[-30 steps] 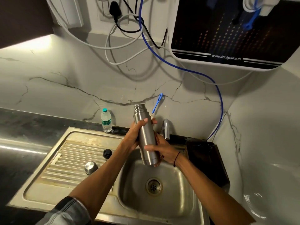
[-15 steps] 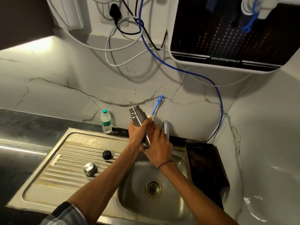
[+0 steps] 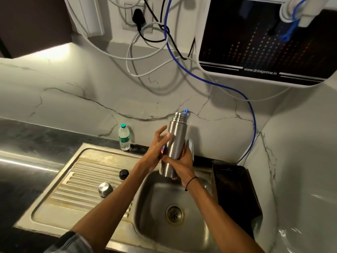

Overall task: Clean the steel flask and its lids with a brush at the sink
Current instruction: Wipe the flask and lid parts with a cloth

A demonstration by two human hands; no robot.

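Note:
The steel flask (image 3: pixel 174 141) stands nearly upright over the sink basin (image 3: pixel 155 207), mouth up and uncapped. My right hand (image 3: pixel 182 165) is wrapped around its lower half, with reddish brush bristles (image 3: pixel 184 152) pressed between palm and flask. The brush's blue handle tip (image 3: pixel 185 111) shows behind the flask's mouth. My left hand (image 3: pixel 156 147) lies against the flask's left side with fingers spread, not gripping. On the ribbed drainboard (image 3: pixel 76 189) sit the steel cap (image 3: pixel 104 189) and the black inner lid (image 3: pixel 124 174).
A small plastic water bottle (image 3: pixel 124 136) stands at the back edge of the sink. The tap (image 3: pixel 190 147) is behind the flask. A dark tray (image 3: pixel 235 189) sits right of the basin. Cables and a blue tube (image 3: pixel 200 77) hang from the wall-mounted water purifier (image 3: pixel 264 42).
The flask has risen from a tilt to nearly upright. My left hand released its grip and spread its fingers. My right hand slid down to the flask's lower half.

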